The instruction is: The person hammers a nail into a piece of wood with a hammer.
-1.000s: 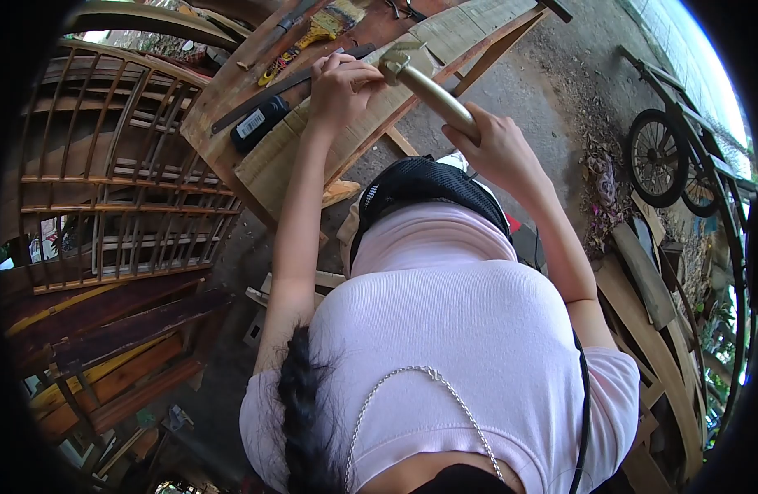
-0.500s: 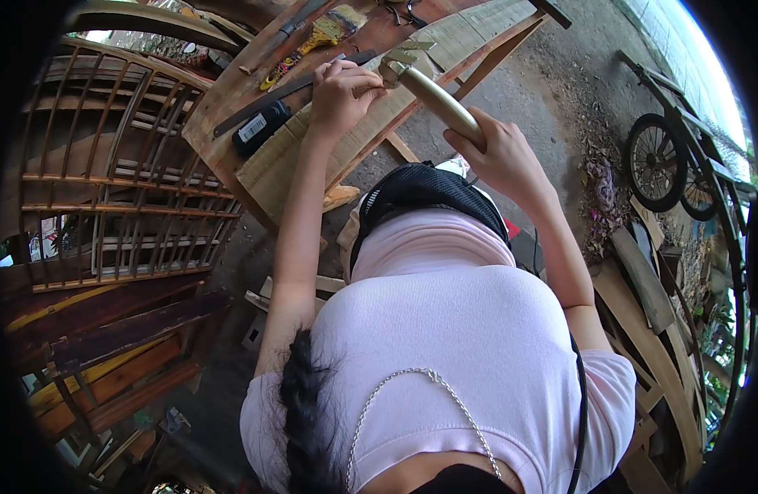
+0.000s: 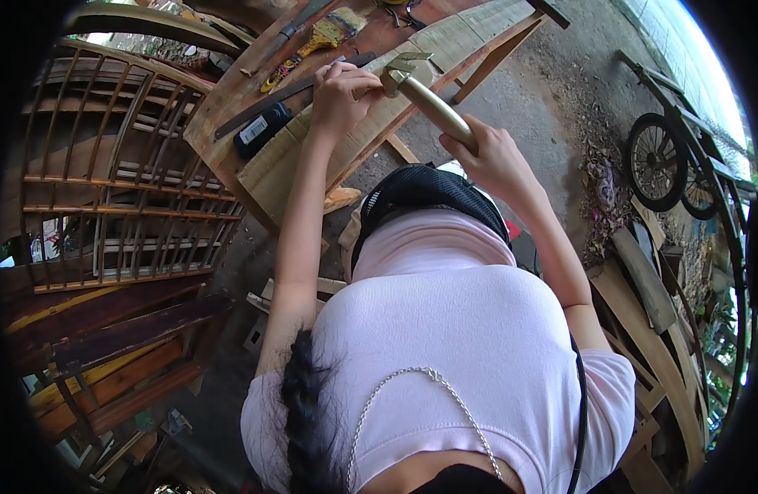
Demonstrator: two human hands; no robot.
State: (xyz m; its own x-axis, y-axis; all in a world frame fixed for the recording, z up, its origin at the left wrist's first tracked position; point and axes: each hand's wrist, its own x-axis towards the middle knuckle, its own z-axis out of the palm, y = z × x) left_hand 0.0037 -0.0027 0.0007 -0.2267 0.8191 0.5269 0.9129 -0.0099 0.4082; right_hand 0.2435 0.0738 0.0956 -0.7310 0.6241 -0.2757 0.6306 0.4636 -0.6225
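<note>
My right hand (image 3: 496, 155) is wrapped around the handle of a gold-coloured claw hammer (image 3: 435, 109). The hammer's head is over the long wooden board (image 3: 282, 165), close beside the fingertips of my left hand (image 3: 343, 92). That left hand rests at the board with thumb and fingers pinched together. Whatever is between them is too small or hidden to make out. A dark flat metal strip (image 3: 259, 117) lies by the left wrist. Near it sits a black item with a white label (image 3: 262, 129).
A yellow-handled brush (image 3: 325, 34) lies on the reddish-brown workbench (image 3: 210, 123). Slatted wooden frames (image 3: 123, 185) stand at the left. Wood pieces (image 3: 642, 280) are stacked at the right, below a spoked wheel (image 3: 656, 162).
The hammer's head has come slightly toward me, and my right hand has shifted a little to the left. My left hand stays in nearly the same place, still pinched.
</note>
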